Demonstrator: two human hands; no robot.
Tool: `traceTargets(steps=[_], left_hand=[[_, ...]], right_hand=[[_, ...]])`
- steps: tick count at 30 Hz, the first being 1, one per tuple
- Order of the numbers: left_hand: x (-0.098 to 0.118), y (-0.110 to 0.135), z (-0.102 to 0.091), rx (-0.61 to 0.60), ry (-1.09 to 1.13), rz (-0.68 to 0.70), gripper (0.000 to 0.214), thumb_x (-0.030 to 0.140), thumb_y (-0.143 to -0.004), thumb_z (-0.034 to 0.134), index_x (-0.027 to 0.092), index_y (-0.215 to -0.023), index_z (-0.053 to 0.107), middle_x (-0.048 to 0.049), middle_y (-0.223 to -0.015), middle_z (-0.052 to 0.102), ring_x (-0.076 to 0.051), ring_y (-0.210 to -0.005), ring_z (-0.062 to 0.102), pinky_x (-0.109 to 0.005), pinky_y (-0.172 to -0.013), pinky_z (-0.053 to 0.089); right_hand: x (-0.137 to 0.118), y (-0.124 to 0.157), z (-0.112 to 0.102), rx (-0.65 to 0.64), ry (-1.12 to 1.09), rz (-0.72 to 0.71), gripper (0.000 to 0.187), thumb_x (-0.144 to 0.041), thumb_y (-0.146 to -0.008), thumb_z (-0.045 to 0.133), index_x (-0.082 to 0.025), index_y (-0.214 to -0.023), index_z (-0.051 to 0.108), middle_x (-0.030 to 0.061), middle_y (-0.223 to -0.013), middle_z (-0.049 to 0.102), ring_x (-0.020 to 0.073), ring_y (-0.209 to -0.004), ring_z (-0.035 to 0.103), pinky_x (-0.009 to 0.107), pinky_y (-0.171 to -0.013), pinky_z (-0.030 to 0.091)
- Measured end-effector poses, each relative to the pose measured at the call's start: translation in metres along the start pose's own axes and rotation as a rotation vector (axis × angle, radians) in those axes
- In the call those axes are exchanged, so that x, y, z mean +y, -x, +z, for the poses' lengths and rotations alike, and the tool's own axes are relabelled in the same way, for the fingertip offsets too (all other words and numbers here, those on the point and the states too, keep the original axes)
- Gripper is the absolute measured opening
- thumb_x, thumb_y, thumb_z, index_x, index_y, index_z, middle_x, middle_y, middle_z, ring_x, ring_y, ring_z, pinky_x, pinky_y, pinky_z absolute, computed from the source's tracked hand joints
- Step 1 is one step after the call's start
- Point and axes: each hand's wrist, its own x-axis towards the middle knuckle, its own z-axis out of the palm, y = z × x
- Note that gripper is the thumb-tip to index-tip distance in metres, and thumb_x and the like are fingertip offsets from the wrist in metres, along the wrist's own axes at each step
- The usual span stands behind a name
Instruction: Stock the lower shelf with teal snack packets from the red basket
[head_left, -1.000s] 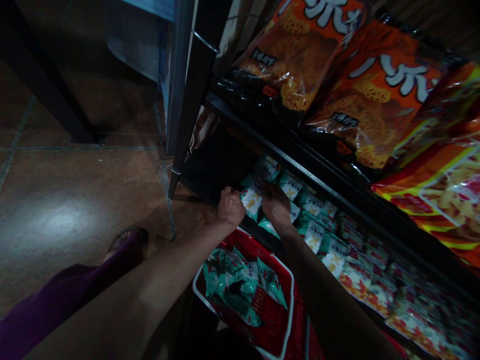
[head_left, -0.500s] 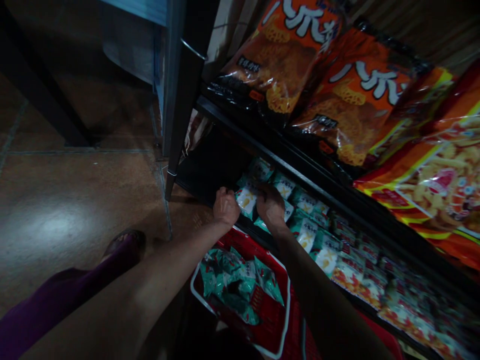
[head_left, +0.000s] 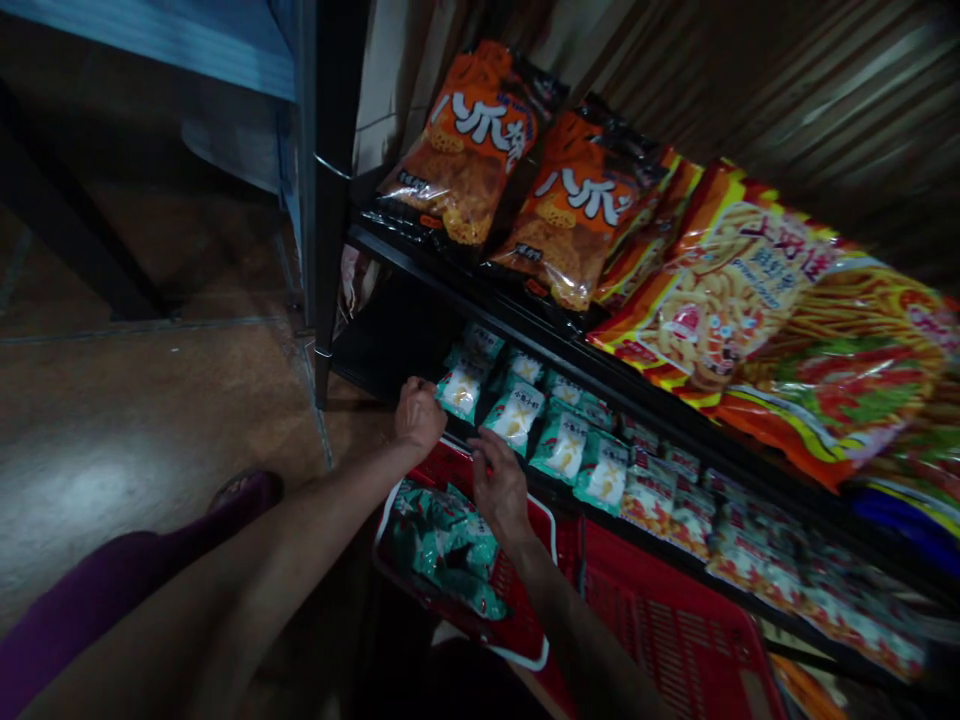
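On the lower shelf, small green-and-white snack packets (head_left: 517, 413) lie in rows. My left hand (head_left: 421, 412) is closed at the shelf's front edge, its curled fingers against the side of the leftmost front packet (head_left: 461, 388). Whether those fingers grip anything is hidden. Over the near rim of that shelf, my right hand (head_left: 501, 487) hangs above the red basket (head_left: 536, 600), fingers apart and nothing in them. Several green snack packets (head_left: 442, 550) lie jumbled inside the basket, which has a white handle around its top.
Large orange snack bags (head_left: 469, 150) and a yellow-red bag (head_left: 720, 300) stand on the upper shelf. A second red basket (head_left: 675, 620) sits to the right. The dark shelf post (head_left: 334, 200) rises on the left. A foot in a purple trouser leg (head_left: 232, 500) is on the tiled floor.
My right hand has come away from the shelf packets and back over the basket, its fingers now apart. My left hand stays beside the leftmost packet. The view has shifted, showing more upper shelf.
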Motion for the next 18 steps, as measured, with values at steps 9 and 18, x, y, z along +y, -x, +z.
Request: traceTargets(steps=[9,18], left_hand=[[0.045,0.057,-0.039,-0.281,-0.001,0.087,0.03,0.01,-0.078,0.046,0.014,-0.096,0.069,-0.0098,-0.105,0.064,-0.016,-0.096,0.06,-0.023,-0.091,0.043],[0.048,0.116,-0.045,-0.571,0.067,0.036,0.025,0.018,-0.075,0.051,0.019,-0.091,0.07,-0.005,-0.099,0.068,-0.016,-0.09,0.061,-0.025,-0.081,0.045]], right_hand=[[0.001,0.061,-0.022,-0.369,0.107,0.127,0.026,-0.014,-0.083,0.041,-0.015,-0.088,0.066,0.0114,-0.095,0.067,0.0197,-0.093,0.063,0.031,-0.086,0.048],[0.034,0.11,-0.016,-0.541,0.154,0.356,0.027,-0.014,-0.081,0.048,-0.015,-0.099,0.067,0.0117,-0.103,0.069,0.0195,-0.097,0.065,0.027,-0.085,0.047]])
